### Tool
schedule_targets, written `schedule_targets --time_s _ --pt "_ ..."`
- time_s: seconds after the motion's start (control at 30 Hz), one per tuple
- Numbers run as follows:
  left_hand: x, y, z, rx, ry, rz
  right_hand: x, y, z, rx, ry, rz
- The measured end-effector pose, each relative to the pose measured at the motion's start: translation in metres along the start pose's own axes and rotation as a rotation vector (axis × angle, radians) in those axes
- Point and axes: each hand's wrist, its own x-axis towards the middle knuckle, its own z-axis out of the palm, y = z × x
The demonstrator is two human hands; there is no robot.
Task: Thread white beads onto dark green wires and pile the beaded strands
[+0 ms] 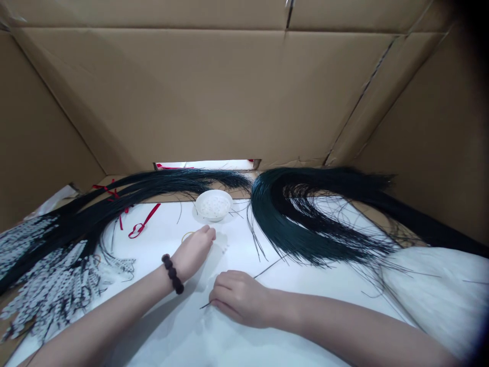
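My right hand [242,299] is closed around a single dark thread [267,267]. One short end sticks out past the fingers on the left, and the other part runs up to the right. Farther forward, my left hand [197,250] is bent down with its fingers together near the white tabletop; its fingertips are hidden, so what they pinch cannot be made out. Small pale beads [225,248] lie just right of those fingers. Behind them stands a white bowl [214,206] of tiny white beads. A thin yellow ring [187,236] lies partly behind my left hand.
A thick looped bundle of dark threads [263,214] lies at right, near a white plastic-like bundle [439,290]. At left are dark strands with white-beaded ends [57,285] and a red ribbon [143,224]. Cardboard walls [214,97] enclose the table, with a low slot at the back.
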Motion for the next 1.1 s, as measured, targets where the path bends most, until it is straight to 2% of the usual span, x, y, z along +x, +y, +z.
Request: schedule_targets --time_s 0.17,0.33,0.43,0.57,0.67,0.77,0.93,1.1 --pt "-0.003 0.006 0.009 0.140 -0.063 0.009 0.000 0.000 0.002 -0.069 -0.004 -0.028" --pt "0.007 0.005 -0.001 0.150 -0.079 0.009 0.000 0.000 0.001 -0.090 -0.024 -0.035" --pt "0.025 -0.002 -0.016 0.138 -0.036 -0.024 0.000 0.000 0.001 -0.082 -0.023 -0.036" --pt "0.062 -0.019 -0.032 0.154 -0.006 -0.103 0.000 0.000 0.003 -0.077 -0.008 -0.037" --pt "0.086 -0.029 -0.033 0.154 -0.108 -0.146 -0.001 0.001 0.004 -0.086 -0.001 -0.040" --pt "0.100 -0.028 -0.028 0.139 -0.211 -0.159 -0.001 0.003 0.005 -0.092 0.008 -0.050" --pt "0.105 -0.024 -0.024 0.080 -0.236 -0.169 -0.002 0.006 0.007 -0.097 0.012 -0.049" --pt "0.106 -0.038 -0.028 -0.082 -0.226 -0.160 -0.003 0.007 0.007 -0.087 -0.013 -0.051"
